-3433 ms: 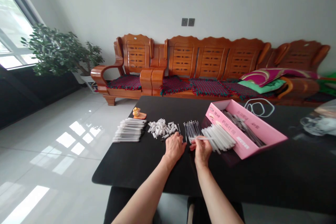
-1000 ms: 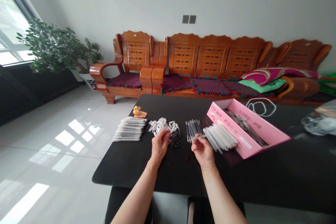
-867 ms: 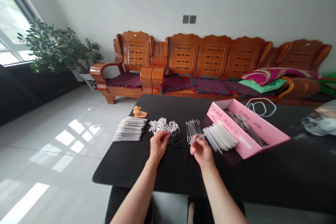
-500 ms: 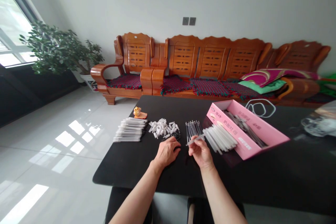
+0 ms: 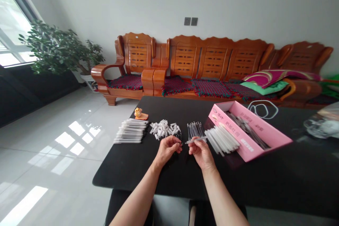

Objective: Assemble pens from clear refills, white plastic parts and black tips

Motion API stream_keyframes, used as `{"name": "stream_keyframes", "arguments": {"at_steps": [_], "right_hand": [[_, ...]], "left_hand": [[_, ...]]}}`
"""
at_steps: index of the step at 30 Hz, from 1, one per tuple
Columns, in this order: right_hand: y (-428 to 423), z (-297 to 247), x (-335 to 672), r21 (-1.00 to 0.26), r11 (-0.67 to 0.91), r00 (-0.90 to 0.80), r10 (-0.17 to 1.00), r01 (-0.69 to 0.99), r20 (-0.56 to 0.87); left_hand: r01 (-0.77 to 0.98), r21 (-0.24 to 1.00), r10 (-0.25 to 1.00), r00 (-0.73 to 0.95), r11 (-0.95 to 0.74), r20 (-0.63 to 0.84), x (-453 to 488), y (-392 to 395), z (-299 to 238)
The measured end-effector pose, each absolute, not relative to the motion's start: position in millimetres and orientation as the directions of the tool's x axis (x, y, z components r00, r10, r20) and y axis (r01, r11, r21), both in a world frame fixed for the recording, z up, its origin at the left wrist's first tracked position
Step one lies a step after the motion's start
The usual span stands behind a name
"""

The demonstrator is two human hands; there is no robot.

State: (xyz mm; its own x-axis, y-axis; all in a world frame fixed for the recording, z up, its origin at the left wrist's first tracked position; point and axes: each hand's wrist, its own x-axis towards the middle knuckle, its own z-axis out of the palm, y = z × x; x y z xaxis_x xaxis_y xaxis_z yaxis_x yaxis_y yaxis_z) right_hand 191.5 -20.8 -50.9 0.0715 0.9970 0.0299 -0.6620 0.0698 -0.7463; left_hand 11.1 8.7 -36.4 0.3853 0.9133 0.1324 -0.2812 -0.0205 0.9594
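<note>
My right hand (image 5: 201,153) pinches a translucent white pen barrel (image 5: 195,140), held almost level with its free end toward the left. Facing it, my left hand (image 5: 167,149) has thumb and forefinger pressed together beside the small black pen parts (image 5: 179,135); whatever they hold is too small to make out. White pen caps (image 5: 164,128) lie in a loose heap beyond the left hand. Pen refills (image 5: 195,130) with dark shafts lie just past the right hand. To its right is a pile of white pen barrels (image 5: 221,139).
Several pens with black ends (image 5: 131,131) are stacked on the left of the black table (image 5: 159,180). Behind them sits a small yellow figurine (image 5: 138,113). A pink box (image 5: 249,130) of dark sticks stands right, with a white cable (image 5: 265,109) and a clear plastic bag (image 5: 323,123) beyond.
My left hand has lifted a little, its thumb and forefinger now pinched together. The right hand has shifted slightly left, and the barrel in it lies nearer level.
</note>
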Motion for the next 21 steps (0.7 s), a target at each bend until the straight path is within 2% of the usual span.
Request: {"name": "stream_keyframes", "arguments": {"at_steps": [5,21], "right_hand": [[-21.0,-49.8,190.5,-0.748,0.060,0.069,0.997,-0.661,0.019],[-22.4,-50.4,186.6,-0.800,0.031,0.044,0.999,-0.600,0.006]], "left_hand": [[-0.259,0.965,0.906,0.393,-0.052,0.154,8.7,9.3,-33.0],[-0.264,0.965,0.896,0.427,-0.006,0.122,10.9,9.7,-36.7]]}}
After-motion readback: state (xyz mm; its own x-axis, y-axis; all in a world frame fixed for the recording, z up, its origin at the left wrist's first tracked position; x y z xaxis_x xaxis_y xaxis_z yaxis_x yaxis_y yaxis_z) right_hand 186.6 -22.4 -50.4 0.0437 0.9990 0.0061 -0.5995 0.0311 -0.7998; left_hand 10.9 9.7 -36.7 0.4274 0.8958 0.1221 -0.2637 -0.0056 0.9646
